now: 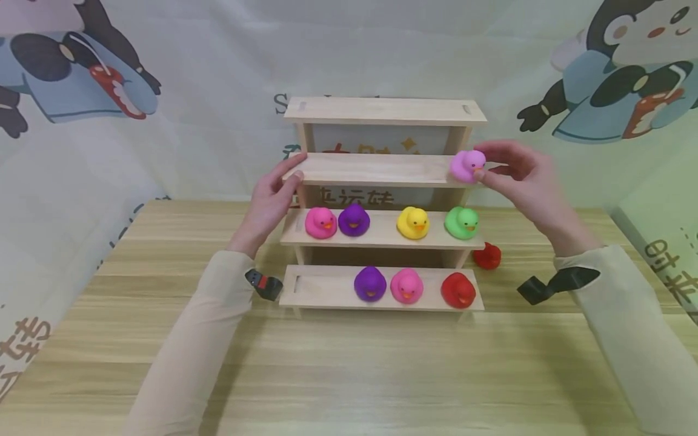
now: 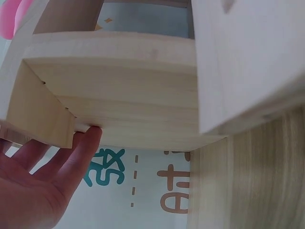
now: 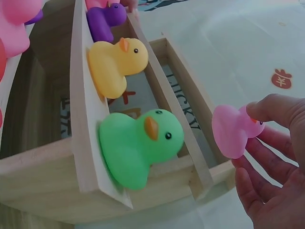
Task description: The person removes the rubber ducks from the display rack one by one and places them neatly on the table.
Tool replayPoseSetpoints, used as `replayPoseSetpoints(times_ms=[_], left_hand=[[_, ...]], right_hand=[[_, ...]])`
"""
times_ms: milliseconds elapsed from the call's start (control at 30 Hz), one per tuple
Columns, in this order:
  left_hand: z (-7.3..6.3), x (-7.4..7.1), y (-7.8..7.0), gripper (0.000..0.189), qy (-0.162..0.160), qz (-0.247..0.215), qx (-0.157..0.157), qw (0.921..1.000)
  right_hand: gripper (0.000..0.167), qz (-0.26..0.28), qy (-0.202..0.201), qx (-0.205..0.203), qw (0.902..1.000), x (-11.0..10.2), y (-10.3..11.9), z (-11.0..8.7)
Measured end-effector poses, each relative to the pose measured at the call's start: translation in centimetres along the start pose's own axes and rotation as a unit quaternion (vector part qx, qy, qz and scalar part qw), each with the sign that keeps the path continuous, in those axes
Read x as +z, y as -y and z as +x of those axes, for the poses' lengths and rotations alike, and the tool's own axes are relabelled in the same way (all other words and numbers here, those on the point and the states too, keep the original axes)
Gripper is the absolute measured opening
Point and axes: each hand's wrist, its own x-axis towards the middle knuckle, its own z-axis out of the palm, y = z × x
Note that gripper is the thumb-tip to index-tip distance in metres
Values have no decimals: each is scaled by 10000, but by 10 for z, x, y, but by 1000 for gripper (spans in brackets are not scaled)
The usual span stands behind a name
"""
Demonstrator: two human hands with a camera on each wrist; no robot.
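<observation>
My right hand (image 1: 518, 172) pinches a lilac-pink rubber duck (image 1: 467, 166) between thumb and fingers, at the right end of the second shelf from the top. In the right wrist view this duck (image 3: 231, 131) faces the thumb, beyond the green duck (image 3: 140, 145). My left hand (image 1: 272, 197) grips the left end of that same shelf (image 1: 376, 168) of the wooden stepped rack. The left wrist view shows fingertips (image 2: 93, 133) against the wood under a board.
One step lower stand pink (image 1: 320, 223), purple (image 1: 354, 220), yellow (image 1: 413, 223) and green ducks. The lowest step bears purple (image 1: 370, 284), pink (image 1: 406, 286) and red ducks (image 1: 458, 290). Another red duck (image 1: 488, 257) lies on the table right of the rack. A printed cloth (image 1: 218, 91) hangs behind.
</observation>
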Motion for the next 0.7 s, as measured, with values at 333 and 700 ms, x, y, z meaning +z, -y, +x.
replayPoseSetpoints(times_ms=[333, 700], left_hand=[[0, -4, 1, 43, 155, 34, 161, 9997], [-6, -8, 8, 53, 329, 278, 217, 9988]], right_hand=[[36, 134, -299, 60, 9994, -23, -7, -10], [36, -547, -323, 330, 9974, -40, -24, -26]])
